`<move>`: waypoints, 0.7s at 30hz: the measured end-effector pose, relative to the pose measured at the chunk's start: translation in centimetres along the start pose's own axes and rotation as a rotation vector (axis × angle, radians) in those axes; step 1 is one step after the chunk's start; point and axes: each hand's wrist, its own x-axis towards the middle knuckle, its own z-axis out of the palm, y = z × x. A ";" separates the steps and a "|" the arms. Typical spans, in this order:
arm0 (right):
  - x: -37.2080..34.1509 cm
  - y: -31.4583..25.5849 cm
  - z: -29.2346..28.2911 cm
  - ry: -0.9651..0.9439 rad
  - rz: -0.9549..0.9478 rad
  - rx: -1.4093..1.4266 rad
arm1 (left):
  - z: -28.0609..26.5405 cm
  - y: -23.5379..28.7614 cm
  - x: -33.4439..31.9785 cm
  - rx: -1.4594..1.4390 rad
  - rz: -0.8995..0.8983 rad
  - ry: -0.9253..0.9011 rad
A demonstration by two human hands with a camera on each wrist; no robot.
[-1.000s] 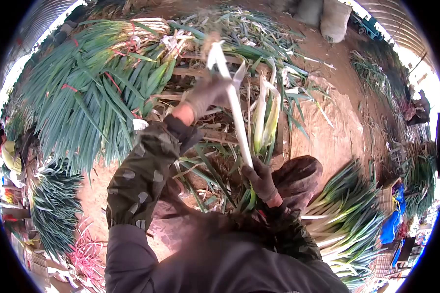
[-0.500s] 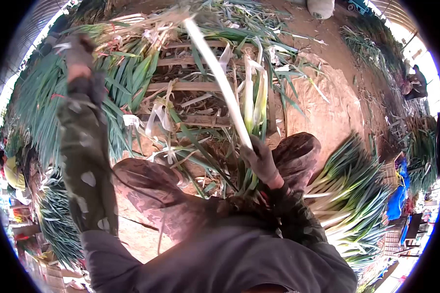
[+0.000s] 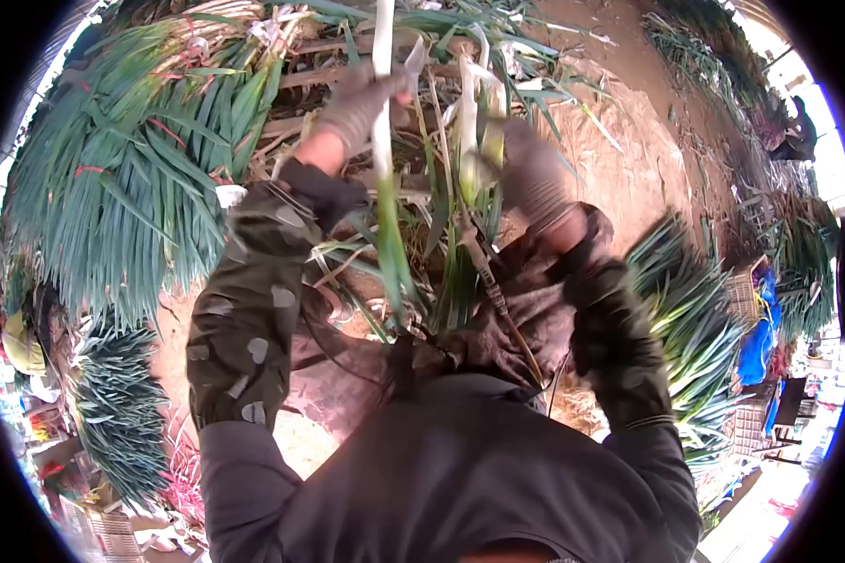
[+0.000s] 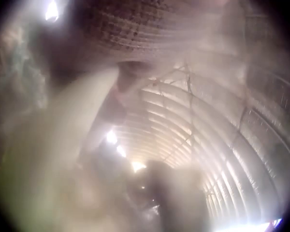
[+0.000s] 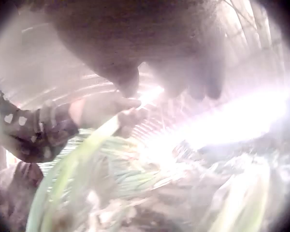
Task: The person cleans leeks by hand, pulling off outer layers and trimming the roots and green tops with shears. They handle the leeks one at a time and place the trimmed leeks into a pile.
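In the head view a long leek, white above and green below, stands upright in front of the lap. My gloved left hand grips its white shank; the right wrist view also shows this left hand on the leek. Blurred by motion, my gloved right hand is to the right of the leek, beside more pale leeks. Its fingers hang loose and apart in the right wrist view, with nothing between them. The pale shank fills the left of the left wrist view.
Tied bundles of leeks are heaped at the left. A slatted wooden pallet with leaf scraps lies ahead. Loose leeks lie to the right of the knee, and a flat brown sheet covers the ground farther ahead.
My left hand has swung back from the far left bundles and now grips the leek. The right hand has let go of the leek and moved up and right. The leek now stands more upright.
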 end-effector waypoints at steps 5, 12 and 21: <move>7.5 0.6 -13.0 0.252 -0.636 -0.638 | 5.4 7.4 -1.4 0.208 0.124 -0.380; 0.7 8.2 -24.7 -0.157 -0.330 -0.719 | 12.3 10.6 0.5 0.882 0.496 -0.521; -57.4 16.3 -23.0 0.429 1.209 -0.910 | 9.6 -12.4 5.8 0.801 -0.006 0.027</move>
